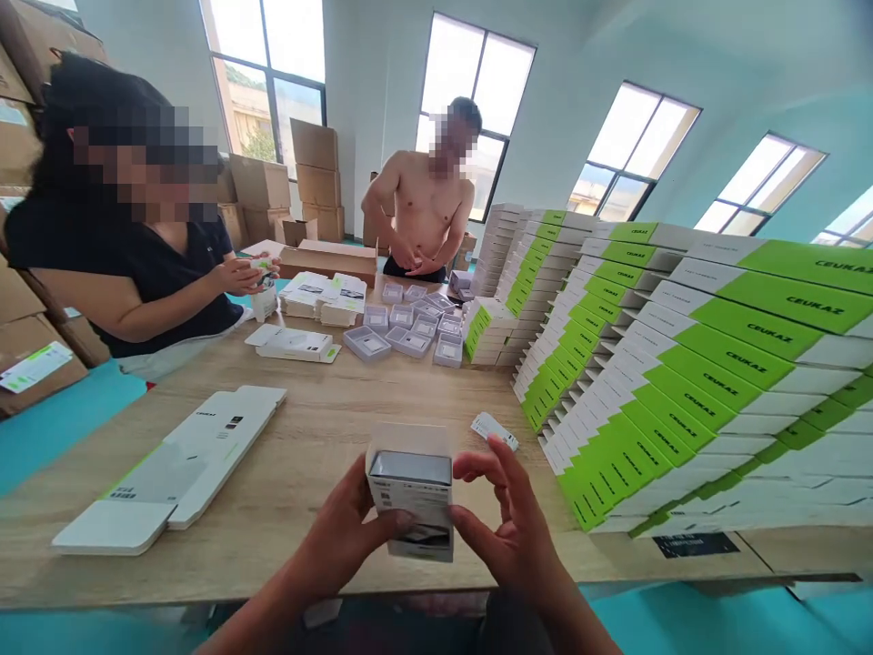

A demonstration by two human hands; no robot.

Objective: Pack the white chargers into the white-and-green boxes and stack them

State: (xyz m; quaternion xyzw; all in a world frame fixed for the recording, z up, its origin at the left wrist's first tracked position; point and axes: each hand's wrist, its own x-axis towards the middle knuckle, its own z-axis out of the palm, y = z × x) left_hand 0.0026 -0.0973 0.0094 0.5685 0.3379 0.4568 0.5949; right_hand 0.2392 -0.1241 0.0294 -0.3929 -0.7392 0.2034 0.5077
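Observation:
A small white carton (pixel 429 537) with printing on its front is upright before me above the table's near edge. Its top flap stands raised at the back, and a greyish piece (pixel 415 468) fills the opening. My left hand (pixel 345 523) grips the carton from the left, thumb across the printed front. At its right side is my right hand (pixel 515 518), fingers apart and curved, thumb tip at or against the carton's edge. Just beyond that hand, a small pile of white printed slips (pixel 492 428) lies on the wooden table (pixel 327 418).
Flat, unfolded cartons (pixel 184 459) lie at left. Tall stacks of green-and-white boxes (pixel 682 391) line the right. Clear plastic trays (pixel 409 341) and white cartons (pixel 320 296) occupy the far side. Two people stand there; the left one's hands (pixel 245 273) hold a small carton.

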